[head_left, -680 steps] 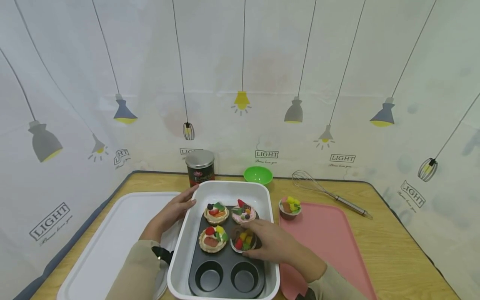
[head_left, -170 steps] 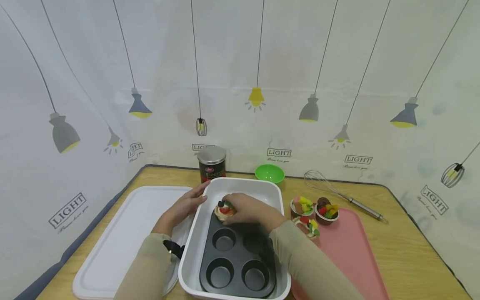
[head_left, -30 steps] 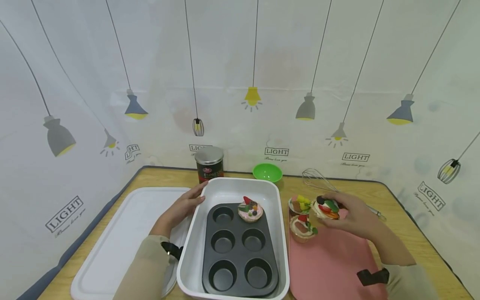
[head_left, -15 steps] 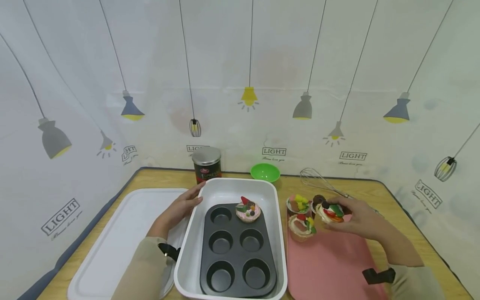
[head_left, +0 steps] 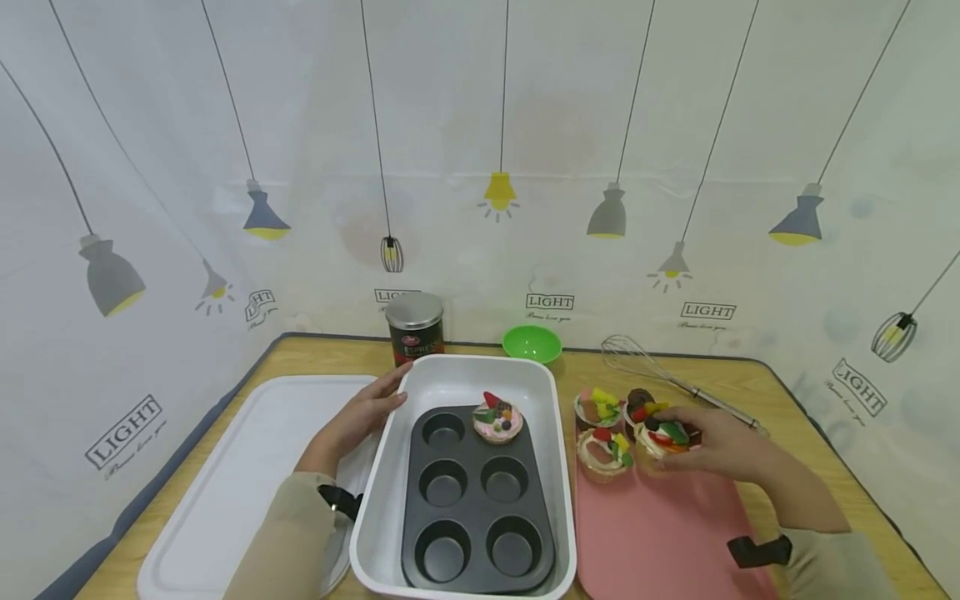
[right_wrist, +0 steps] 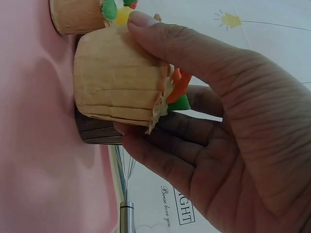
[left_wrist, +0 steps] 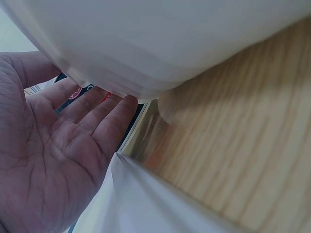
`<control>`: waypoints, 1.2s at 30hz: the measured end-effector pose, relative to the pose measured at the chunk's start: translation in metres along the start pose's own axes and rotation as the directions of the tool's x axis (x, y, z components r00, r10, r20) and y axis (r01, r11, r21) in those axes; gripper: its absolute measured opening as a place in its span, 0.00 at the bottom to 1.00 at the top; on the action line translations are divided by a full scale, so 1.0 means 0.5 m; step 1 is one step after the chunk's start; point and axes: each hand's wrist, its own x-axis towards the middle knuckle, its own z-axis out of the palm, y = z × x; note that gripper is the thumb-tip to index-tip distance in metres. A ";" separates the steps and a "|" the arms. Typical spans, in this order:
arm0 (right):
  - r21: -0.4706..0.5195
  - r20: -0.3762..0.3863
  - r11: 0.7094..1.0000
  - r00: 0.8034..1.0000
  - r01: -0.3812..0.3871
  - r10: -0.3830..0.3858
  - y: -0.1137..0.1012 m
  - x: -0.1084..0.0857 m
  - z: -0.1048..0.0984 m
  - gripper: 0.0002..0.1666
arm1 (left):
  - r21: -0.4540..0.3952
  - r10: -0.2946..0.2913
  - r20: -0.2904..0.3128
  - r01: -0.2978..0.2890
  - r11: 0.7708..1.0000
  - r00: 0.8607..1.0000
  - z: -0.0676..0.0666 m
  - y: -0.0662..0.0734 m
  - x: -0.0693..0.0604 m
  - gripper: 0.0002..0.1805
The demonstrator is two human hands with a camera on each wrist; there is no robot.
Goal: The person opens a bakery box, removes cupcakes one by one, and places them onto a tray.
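Note:
My right hand (head_left: 731,446) holds a tan cupcake (head_left: 654,446) with fruit topping over the pink tray (head_left: 645,533), thumb and fingers on either side of it. In the right wrist view the tan wrapper of this cupcake (right_wrist: 121,77) is tilted and close to a dark-cupped cupcake (right_wrist: 99,130) behind it. Flat against the left side of the white pan (head_left: 465,379), my left hand (head_left: 363,417) rests with fairly straight fingers. In the pan sits a dark muffin tin (head_left: 472,500). A pink cupcake (head_left: 498,422) fills its far right cup; the other cups are bare.
On the pink tray's far left corner stand a cupcake with yellow topping (head_left: 597,408), a tan cupcake (head_left: 602,454) and a chocolate cupcake (head_left: 639,402). Behind are a coffee can (head_left: 415,329), green bowl (head_left: 532,343) and whisk (head_left: 682,385). A white tray (head_left: 255,483) lies left.
The right hand has lowered the tan cupcake towards the pink tray, beside the others there. The left hand stays at the pan. Earlier, cupcakes moved from the tin to the pink tray.

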 end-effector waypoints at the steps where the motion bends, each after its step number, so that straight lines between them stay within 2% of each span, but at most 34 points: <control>1: 0.003 0.006 1.000 1.000 -0.001 0.001 0.001 0.001 0.002 0.43 | 0.002 0.000 0.001 0.000 1.000 1.000 0.001 0.001 0.000 0.34; 6: 0.035 0.036 0.999 0.999 -0.012 0.011 0.004 0.007 0.011 0.43 | 0.005 -0.002 0.000 0.002 1.000 1.000 0.002 0.003 -0.003 0.34; 13: 0.100 0.076 0.994 0.996 0.041 -0.049 0.004 0.006 0.014 0.37 | 0.003 -0.003 -0.005 0.003 1.000 1.000 0.004 0.006 -0.005 0.35; 27: 0.157 0.138 0.987 0.990 -0.022 0.000 -0.003 0.000 0.006 0.37 | 0.014 -0.013 -0.012 0.013 1.000 1.000 0.004 0.005 -0.004 0.34; 31: 0.187 0.157 0.980 0.987 -0.063 0.033 -0.003 -0.005 0.002 0.37 | 0.012 -0.020 -0.018 0.020 1.000 1.000 0.003 0.004 -0.002 0.34; 34: 0.174 0.148 0.982 0.988 -0.072 0.046 -0.009 -0.012 -0.005 0.36 | 0.010 -0.025 -0.021 0.025 1.000 0.999 0.002 0.003 -0.001 0.34; 36: 0.129 0.125 0.991 0.992 -0.046 0.030 -0.015 -0.015 -0.011 0.35 | 0.010 -0.027 -0.021 0.028 1.000 0.999 0.002 0.002 -0.001 0.33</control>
